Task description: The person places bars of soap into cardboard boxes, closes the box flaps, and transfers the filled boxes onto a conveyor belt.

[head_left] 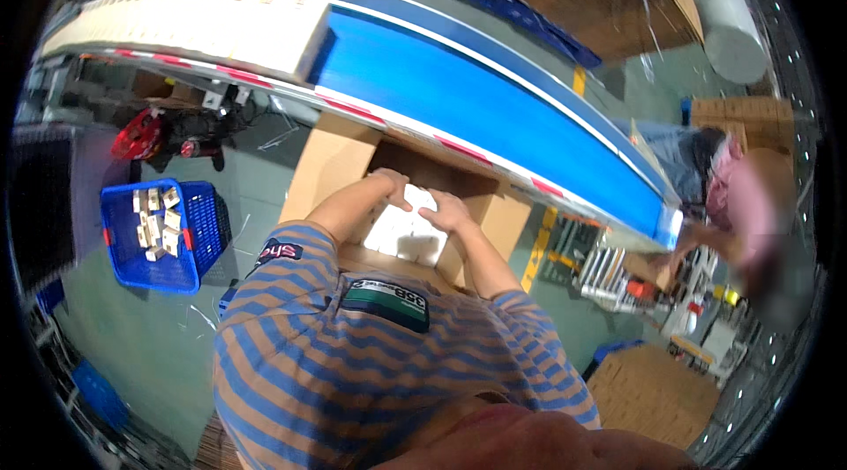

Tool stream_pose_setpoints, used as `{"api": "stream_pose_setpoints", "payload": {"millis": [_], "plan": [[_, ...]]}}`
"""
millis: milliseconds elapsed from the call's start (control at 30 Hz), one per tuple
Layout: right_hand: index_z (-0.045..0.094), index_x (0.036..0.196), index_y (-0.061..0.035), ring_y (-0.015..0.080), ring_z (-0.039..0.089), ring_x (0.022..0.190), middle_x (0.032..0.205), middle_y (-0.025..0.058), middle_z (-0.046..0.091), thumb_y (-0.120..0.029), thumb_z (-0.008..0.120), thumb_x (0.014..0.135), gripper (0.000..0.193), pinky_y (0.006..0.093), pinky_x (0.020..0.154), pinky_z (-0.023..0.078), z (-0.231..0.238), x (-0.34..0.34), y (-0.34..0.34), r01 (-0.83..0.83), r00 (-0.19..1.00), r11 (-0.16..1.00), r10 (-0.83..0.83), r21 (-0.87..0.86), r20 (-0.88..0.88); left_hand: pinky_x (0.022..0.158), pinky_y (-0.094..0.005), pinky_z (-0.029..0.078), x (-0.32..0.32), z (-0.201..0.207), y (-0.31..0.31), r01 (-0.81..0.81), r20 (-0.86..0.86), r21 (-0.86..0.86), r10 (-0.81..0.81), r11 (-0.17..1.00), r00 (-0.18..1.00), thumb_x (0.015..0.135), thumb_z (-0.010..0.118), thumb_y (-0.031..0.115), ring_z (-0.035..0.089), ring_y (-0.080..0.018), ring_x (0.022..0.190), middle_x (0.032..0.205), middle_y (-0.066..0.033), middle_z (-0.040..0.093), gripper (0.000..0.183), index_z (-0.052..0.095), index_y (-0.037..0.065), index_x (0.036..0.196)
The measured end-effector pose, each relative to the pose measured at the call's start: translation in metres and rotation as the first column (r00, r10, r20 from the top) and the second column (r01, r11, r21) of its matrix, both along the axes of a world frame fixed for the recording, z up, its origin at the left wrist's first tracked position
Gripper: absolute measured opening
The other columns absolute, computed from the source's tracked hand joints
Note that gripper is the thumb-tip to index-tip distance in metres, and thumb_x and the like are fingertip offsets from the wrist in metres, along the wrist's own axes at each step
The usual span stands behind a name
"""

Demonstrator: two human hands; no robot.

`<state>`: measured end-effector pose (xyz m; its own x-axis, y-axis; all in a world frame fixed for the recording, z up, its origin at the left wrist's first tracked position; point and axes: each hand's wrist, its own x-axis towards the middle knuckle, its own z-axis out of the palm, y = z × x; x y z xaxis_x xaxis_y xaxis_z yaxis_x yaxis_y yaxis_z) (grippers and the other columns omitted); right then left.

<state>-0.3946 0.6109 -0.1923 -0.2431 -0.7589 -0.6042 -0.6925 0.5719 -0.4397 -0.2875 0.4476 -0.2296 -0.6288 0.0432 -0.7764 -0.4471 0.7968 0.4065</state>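
At the centre of the frame, both bare hands reach down into an open cardboard carton (331,165) that stands just below the conveyor. The left hand (393,185) lies on the upper left edge of a block of small white boxes (408,232) packed inside the carton, its fingers bent over the top of the block. The right hand (448,210) rests on the block's upper right side, fingers spread flat against the white tops. Both hands touch the white boxes, but whether either one truly grips a box or only presses on it cannot be told from this view.

Behind the carton, a long conveyor with a blue belt (468,90) runs from the upper left of the frame down toward the right edge, with a red and white striped strip along its near rail. Rows of pale cartons (203,20) sit on the belt in the upper left. A blue plastic basket (198,236) stands on the green floor at the left of the frame, holding a loose heap of small pale boxes. At the right edge, another person in a pink top (750,210) bends by the end of the conveyor. A striped orange and blue shirt (353,373) fills the lower middle of the frame.
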Motion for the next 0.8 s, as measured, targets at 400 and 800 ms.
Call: {"api": "stream_pose_setpoints", "payload": {"millis": [400,800], "plan": [[0.062,0.107,-0.0005,0.0285,0.063,0.090,0.100,0.0165,0.064,-0.018,0.067,0.080,0.033,0.0351,0.077,0.049,0.179,-0.012,-0.116,0.264,0.944,0.451,-0.304,-0.853,0.132,0.084,-0.0438,0.045,0.128,0.241,-0.287,-0.931,-0.889,-0.358,0.277,0.074,0.364,0.074,0.066,0.056,0.055,-0.0383,0.098,0.104,-0.0235,0.059,0.071,0.056,-0.005,0.108],[0.026,0.138,0.0006,0.0328,0.059,0.103,0.116,0.0248,0.056,-0.037,0.058,0.085,0.072,0.0382,0.084,0.048,0.173,-0.043,-0.141,0.476,0.859,0.641,-0.484,-0.601,0.164,0.093,-0.0310,0.042,0.026,0.230,-0.203,-0.576,-0.505,0.505,0.761,0.643,0.407,0.081,0.068,0.036,0.055,-0.0199,0.106,0.119,-0.0128,0.058,0.060,0.050,-0.001,0.125]]}}
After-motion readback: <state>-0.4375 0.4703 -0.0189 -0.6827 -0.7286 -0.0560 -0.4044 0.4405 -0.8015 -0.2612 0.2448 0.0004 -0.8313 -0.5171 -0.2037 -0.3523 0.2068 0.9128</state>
